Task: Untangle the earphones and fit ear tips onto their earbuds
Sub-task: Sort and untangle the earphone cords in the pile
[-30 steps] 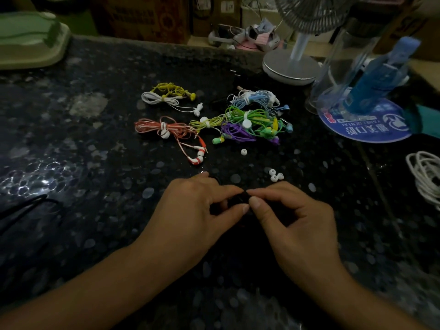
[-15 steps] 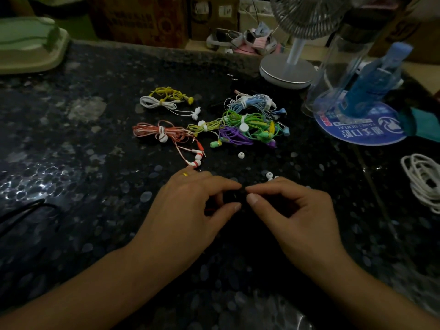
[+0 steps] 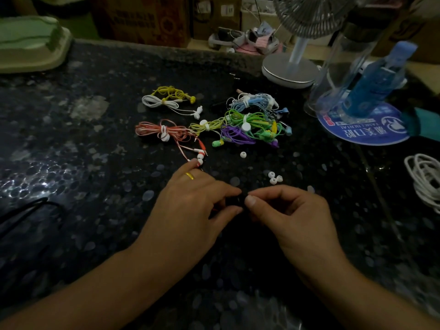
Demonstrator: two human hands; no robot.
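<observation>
A dark speckled stone surface (image 3: 71,144) fills the view. At its far edge stands a desk fan (image 3: 291,67) on a round pale base, with a clear plastic bottle (image 3: 342,67) and a blue bottle (image 3: 376,77) just beside it on a blue round printed mat (image 3: 371,134). A coil of white cable (image 3: 426,177) lies at the right edge.

Near the middle sits a heap of bundled earphones (image 3: 252,125) — green, purple, light blue and yellow-green cords touching one another. To its left lie an orange bundled pair (image 3: 164,132) and, farther back, a white and yellow pair (image 3: 166,98).

The left hand (image 3: 190,208) and the right hand (image 3: 292,215) meet low in the centre, thumb and forefinger of each curled into a pinch around a small dark item (image 3: 234,202) between them — too dim to identify. A gold ring (image 3: 189,175) shows on the left hand.

Three loose white ear tips (image 3: 274,177) lie just beyond the right hand's fingers (image 3: 250,201); a single white ear tip (image 3: 243,154) lies nearer the heap.
</observation>
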